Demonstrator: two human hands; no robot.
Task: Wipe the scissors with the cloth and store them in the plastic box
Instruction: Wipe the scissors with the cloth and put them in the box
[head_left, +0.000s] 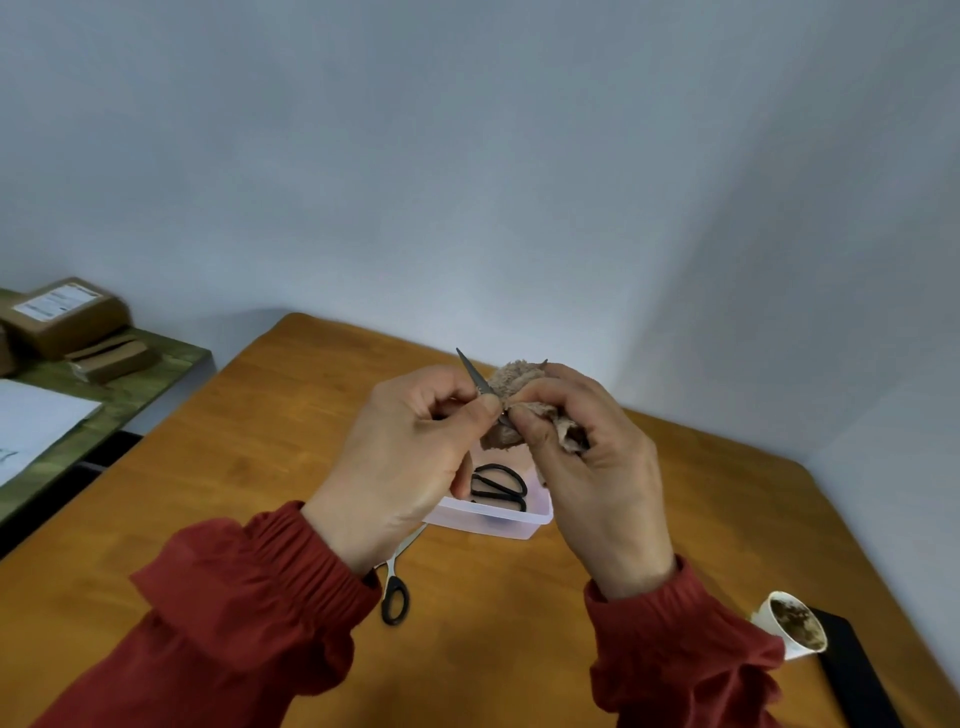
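Both hands curled: left hand (410, 452) pinched the scissors (474, 375), right hand (587, 467) gripped the cloth (519, 378) around one blade

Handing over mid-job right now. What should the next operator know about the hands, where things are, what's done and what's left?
Left hand: pinches the open scissors above the plastic box, one blade pointing up.
Right hand: grips the cloth, bunched round the other blade, whose tip pokes out on top.
Done: a black-handled pair lies in the box.
Left: finish wiping the held pair and put it in the box. A third pair lies on the table beside the box, partly under the left wrist, and probably needs wiping and storing too.
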